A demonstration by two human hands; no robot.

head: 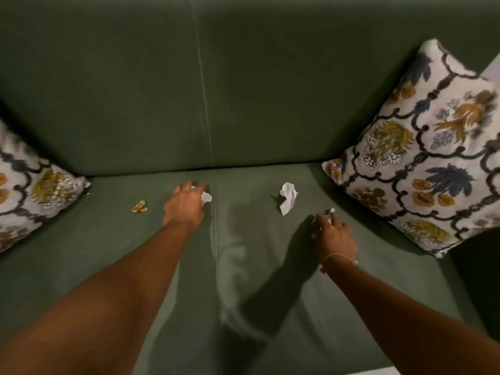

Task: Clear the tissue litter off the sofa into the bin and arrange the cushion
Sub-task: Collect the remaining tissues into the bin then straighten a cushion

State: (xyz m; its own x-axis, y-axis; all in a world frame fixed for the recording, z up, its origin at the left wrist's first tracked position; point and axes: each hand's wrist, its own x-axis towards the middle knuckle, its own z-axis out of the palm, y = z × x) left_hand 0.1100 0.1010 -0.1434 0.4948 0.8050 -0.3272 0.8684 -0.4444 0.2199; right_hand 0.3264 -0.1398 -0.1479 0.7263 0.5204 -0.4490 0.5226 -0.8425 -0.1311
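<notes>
I look down on a green sofa seat [108,266]. My left hand [185,205] reaches to the seat's middle seam, its fingers curled over a white tissue scrap [207,196] that pokes out to the right. My right hand [334,235] lies further right, fingertips pinched on a small white tissue bit [330,212]. Between the hands, nearer the backrest, a crumpled white tissue [288,197] lies loose. A small yellow-brown scrap [140,207] sits left of my left hand. A floral cushion [424,152] leans at the right end of the sofa. No bin is in view.
A second floral cushion [32,190] lies at the left edge of the seat. The sofa backrest [243,90] rises behind the litter. A pale strip of floor [438,370] shows at the bottom right.
</notes>
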